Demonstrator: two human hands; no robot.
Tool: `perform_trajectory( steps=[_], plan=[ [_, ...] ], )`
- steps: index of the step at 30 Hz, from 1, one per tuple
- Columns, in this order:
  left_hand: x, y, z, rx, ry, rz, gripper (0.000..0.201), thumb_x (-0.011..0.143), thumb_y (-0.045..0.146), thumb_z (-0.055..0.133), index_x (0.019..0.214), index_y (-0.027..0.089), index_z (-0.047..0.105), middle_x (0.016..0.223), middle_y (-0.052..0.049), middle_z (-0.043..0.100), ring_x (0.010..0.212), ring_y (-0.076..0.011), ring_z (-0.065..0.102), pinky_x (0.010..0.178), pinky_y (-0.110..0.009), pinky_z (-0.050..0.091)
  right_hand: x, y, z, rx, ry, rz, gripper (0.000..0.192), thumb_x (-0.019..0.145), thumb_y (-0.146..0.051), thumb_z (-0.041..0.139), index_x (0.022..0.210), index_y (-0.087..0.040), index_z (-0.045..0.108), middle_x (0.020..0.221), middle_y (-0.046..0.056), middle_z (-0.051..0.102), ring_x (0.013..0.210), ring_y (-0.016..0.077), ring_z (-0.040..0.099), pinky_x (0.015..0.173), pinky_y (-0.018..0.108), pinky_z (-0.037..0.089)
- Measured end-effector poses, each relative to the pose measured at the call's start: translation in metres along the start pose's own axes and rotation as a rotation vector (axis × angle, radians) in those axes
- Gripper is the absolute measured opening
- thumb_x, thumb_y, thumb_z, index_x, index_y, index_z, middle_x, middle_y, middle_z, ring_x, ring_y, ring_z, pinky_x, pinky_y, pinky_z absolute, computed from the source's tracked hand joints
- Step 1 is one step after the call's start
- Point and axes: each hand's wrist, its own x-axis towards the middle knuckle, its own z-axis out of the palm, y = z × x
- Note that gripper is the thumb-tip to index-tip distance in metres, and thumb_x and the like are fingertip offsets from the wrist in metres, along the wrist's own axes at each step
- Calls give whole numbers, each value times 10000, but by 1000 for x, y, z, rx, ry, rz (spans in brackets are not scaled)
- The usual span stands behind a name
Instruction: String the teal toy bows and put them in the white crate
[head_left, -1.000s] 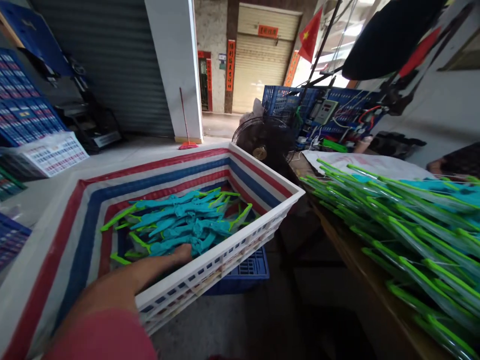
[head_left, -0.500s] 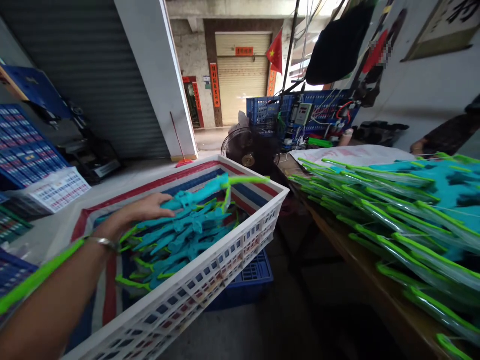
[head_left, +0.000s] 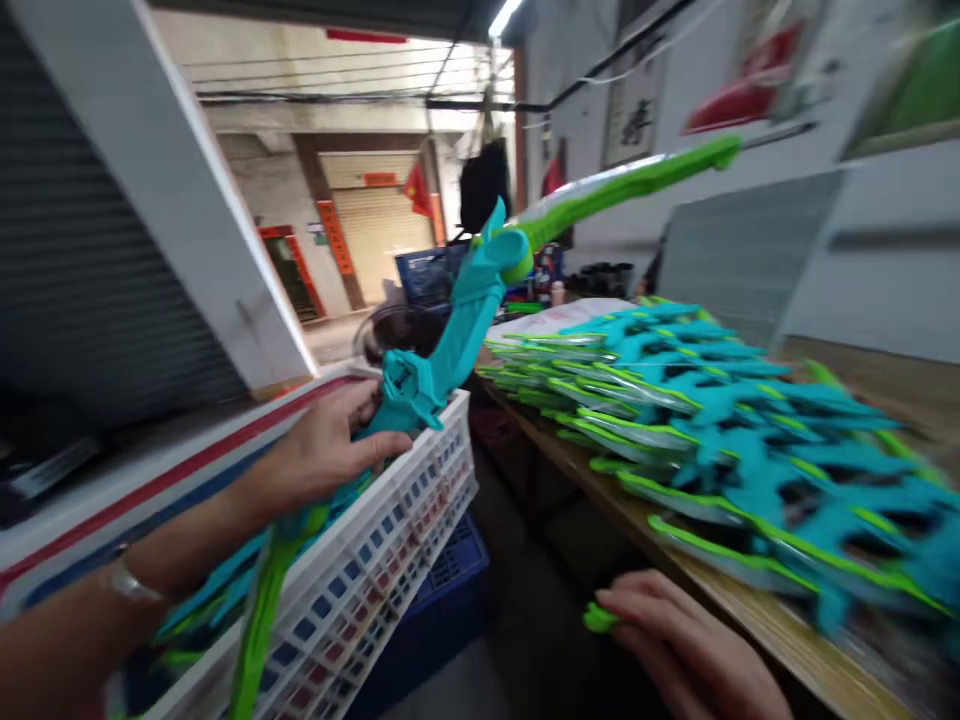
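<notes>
Left hand (head_left: 322, 455): grip closed on toy bow (head_left: 457, 320) above crate (head_left: 390, 540) | Right hand (head_left: 690, 650), 5 o'clock: fingers pinch green tip (head_left: 600, 618) at tabletop (head_left: 750, 625) edge | bows (head_left: 712, 400) piled, 3 o'clock

toy bow (head_left: 480, 290): teal grip, lime-green limbs. crate (head_left: 390, 545): white lattice; liner striped red, white, blue. stacked bows (head_left: 712, 420): teal and green. desk (head_left: 757, 625): brown wood.

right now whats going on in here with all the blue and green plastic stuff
A person's left hand holds a teal and green toy bow above a white crate of the same toys. The right hand is low by the wooden table, fingers on a green piece. More bows are stacked there.
</notes>
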Motion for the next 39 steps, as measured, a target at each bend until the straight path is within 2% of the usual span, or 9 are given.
perform_trajectory(
  steps=[3,8,12,16,22,26,32,36,39],
  plan=[
    [0,22,72,9,-269,139,293,851,458,698,1075,268,687,1021,6,783,926,-279,725,800,-364,578,-12,-41,-17,32,44,66,412,1008,-131,503,1316,-374,627,990,61,680,825,175,708,630,248,586],
    [-15,14,194,254,-672,534,551,899,493,716,1371,246,578,1095,-74,777,959,-304,724,805,-380,539,-57,-80,-34,51,86,251,444,1006,-101,569,1389,-324,548,1044,50,691,869,158,688,726,263,575],
    [-32,-2,272,303,-936,881,494,887,349,774,1322,219,578,1029,-70,777,857,-283,702,796,-376,474,-99,-71,-19,35,163,506,169,992,-172,657,1139,-257,659,955,17,710,857,145,674,765,261,544],
    [-44,-12,322,332,-1124,1051,415,840,270,819,1197,185,623,967,-76,800,832,-283,733,838,-388,429,-136,-35,9,39,221,758,89,968,-166,662,948,-220,731,935,27,689,878,152,666,779,269,538],
    [-49,-26,347,335,-1152,1086,377,871,297,775,1180,139,628,861,-117,797,768,-296,753,811,-391,388,-159,-2,36,-11,120,973,74,920,-144,677,922,-209,714,858,4,701,788,146,664,730,265,523],
    [-53,-39,349,228,-1084,1043,304,881,297,740,1134,164,635,833,-97,791,758,-311,747,840,-412,395,-158,4,45,-53,64,996,98,922,-136,665,862,-209,691,835,2,670,779,147,635,733,274,499],
    [-53,-46,347,167,-1124,951,368,874,317,739,1198,170,647,865,-113,808,843,-339,759,905,-441,399,-155,2,55,-116,5,983,114,974,-166,610,898,-224,673,878,18,624,806,160,609,746,292,487],
    [-52,-43,342,194,-1131,956,445,887,439,760,1191,124,682,940,-160,807,868,-360,759,925,-473,412,-156,-2,62,-169,0,981,66,979,-194,602,1029,-220,636,1048,63,601,928,194,602,818,329,505],
    [-56,-37,343,249,-1148,903,523,912,618,678,1035,113,735,934,-189,798,861,-373,756,951,-508,415,-157,-1,63,-210,6,1030,251,941,-217,668,1176,-222,580,1151,85,565,962,209,592,840,356,523]
  ],
)
